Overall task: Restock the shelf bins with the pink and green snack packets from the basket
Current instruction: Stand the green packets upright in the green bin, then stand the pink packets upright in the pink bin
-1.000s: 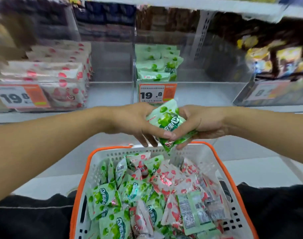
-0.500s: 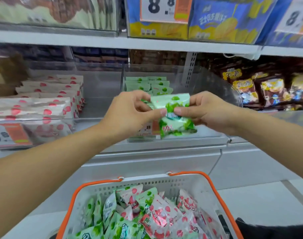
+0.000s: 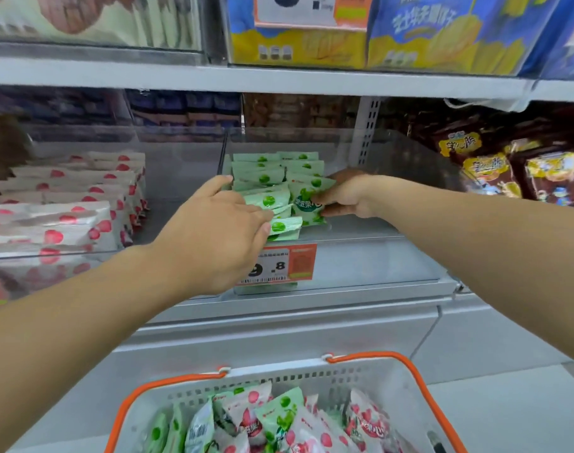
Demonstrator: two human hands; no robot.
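Fingers of the right hand (image 3: 346, 194) curl round a green-and-white plastic snack packet (image 3: 307, 206), pinching its right edge and holding it upright at the front right of the stack inside the clear plastic bin (image 3: 370, 259). Just left of it, the left hand (image 3: 214, 233) reaches over the bin's front wall with straight fingers, their tips pressing on the front packets of the green packet stack (image 3: 272, 178), thumb raised and apart. That stack fills only the left part of the bin, lying in two rows from front to back, each packet pale green with a round darker green spot; the held packet shows a white panel with dark print on its face. An orange and white price label (image 3: 279, 264) hangs on the bin's front wall, partly hidden by the left hand.

Left of this bin, behind its own clear wall, lie the white packets with pink-red spots (image 3: 67, 207), piled high. To the right hang dark brown and yellow snack bags (image 3: 524, 171). Above, a grey shelf edge (image 3: 279, 78) carries blue and yellow boxes (image 3: 377, 37). Below, near the person, the white perforated plastic basket with an orange rim (image 3: 311, 377) holds a loose jumble of mixed pink and green packets (image 3: 279, 420).
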